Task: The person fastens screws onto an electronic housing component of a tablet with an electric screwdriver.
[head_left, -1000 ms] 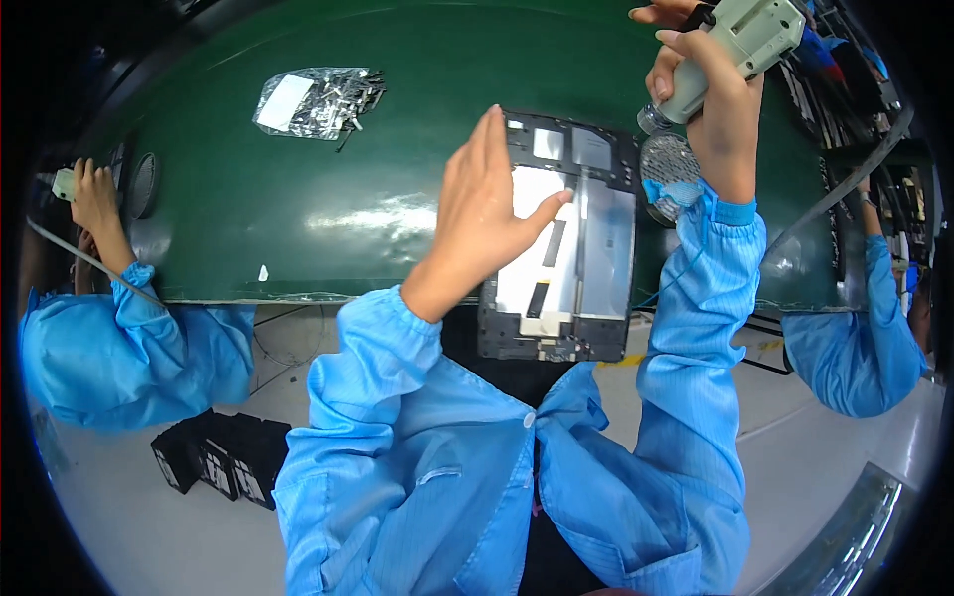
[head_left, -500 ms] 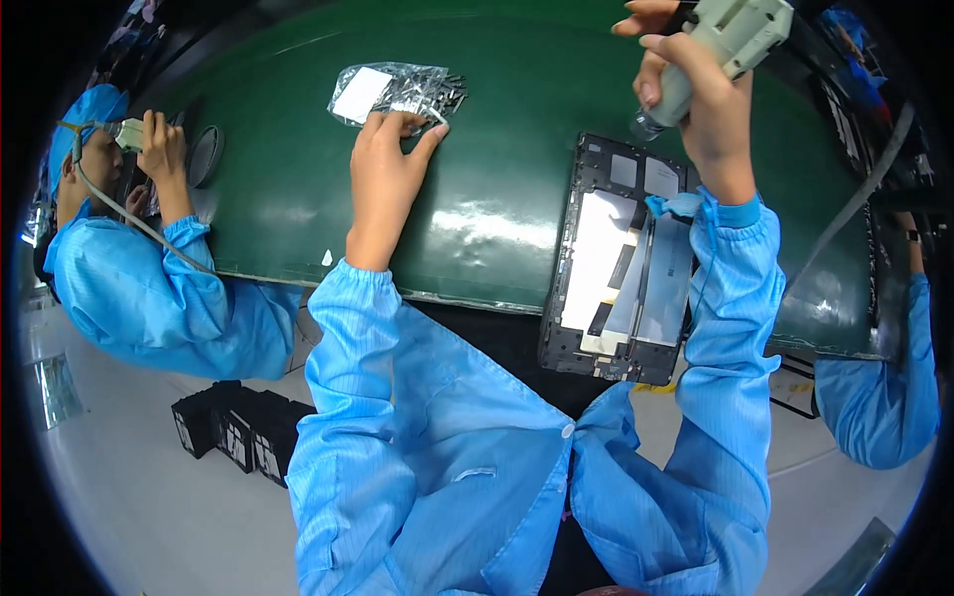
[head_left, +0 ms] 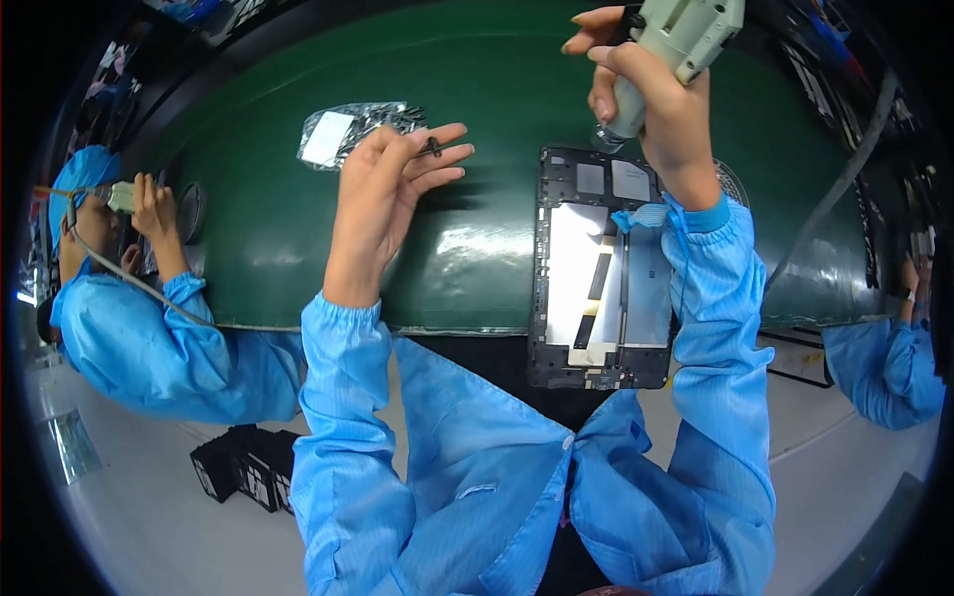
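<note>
Screw [head_left: 433, 149] pinched in left hand [head_left: 383, 189]; right hand [head_left: 651, 94] grips one screwdriver [head_left: 668, 50]; one tablet frame [head_left: 596, 268].

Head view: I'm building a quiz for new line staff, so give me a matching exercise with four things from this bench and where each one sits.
Things:
1. electric screwdriver
2. open tablet frame
3. clear plastic bag
4. small dark screw

Places:
A. pinched at the left hand's fingertips
B. lying flat at the near edge of the green mat
C. gripped in the right hand, above the frame's top
D. on the mat, just beyond the left hand

Pairs: 1-C, 2-B, 3-D, 4-A
</note>
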The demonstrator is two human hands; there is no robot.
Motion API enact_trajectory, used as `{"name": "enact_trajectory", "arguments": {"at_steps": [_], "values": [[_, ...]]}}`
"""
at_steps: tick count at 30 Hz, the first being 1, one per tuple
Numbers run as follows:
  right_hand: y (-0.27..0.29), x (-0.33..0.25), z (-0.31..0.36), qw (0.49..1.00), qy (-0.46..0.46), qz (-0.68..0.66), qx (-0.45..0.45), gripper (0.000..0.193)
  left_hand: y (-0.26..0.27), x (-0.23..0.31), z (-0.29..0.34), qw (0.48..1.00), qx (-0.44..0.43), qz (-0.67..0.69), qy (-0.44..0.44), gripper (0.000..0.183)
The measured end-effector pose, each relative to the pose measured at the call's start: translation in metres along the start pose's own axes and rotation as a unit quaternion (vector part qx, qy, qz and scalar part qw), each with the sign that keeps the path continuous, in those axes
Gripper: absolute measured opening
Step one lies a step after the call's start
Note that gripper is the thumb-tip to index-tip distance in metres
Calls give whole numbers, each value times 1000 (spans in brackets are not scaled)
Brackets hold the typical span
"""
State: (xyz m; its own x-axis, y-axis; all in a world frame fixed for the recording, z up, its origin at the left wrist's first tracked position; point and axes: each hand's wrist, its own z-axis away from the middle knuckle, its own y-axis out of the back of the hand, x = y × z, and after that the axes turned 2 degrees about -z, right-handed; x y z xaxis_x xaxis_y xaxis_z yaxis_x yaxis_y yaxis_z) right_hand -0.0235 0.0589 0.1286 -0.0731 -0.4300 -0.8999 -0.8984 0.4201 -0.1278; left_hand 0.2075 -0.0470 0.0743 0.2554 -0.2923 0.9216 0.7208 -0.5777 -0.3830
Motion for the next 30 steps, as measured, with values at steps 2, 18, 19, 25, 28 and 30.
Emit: {"name": "enact_trajectory", "arguments": {"at_steps": [2,18,19,25,28,30], "values": [[1,3,-6,1000,15,-10,-17,27,-3,-13,-25,998,-10,51,20,14],[1,10,-4,999,-3,41,29,32,-17,-38,-64,975,-126,155,101,33],[1,11,-4,999,-6,42,26,32,-17,-39,-63,975,-123,158,100,33],[4,13,-2,998,1,59,4,35,-21,-41,-60,993,-101,21,49,35],[-1,13,-1,999,1,30,9,32,-18,-47,-60,994,-106,-21,-6,36],[2,13,-2,998,9,57,-6,30,-16,-51,-64,993,-111,-6,-23,35]]}}
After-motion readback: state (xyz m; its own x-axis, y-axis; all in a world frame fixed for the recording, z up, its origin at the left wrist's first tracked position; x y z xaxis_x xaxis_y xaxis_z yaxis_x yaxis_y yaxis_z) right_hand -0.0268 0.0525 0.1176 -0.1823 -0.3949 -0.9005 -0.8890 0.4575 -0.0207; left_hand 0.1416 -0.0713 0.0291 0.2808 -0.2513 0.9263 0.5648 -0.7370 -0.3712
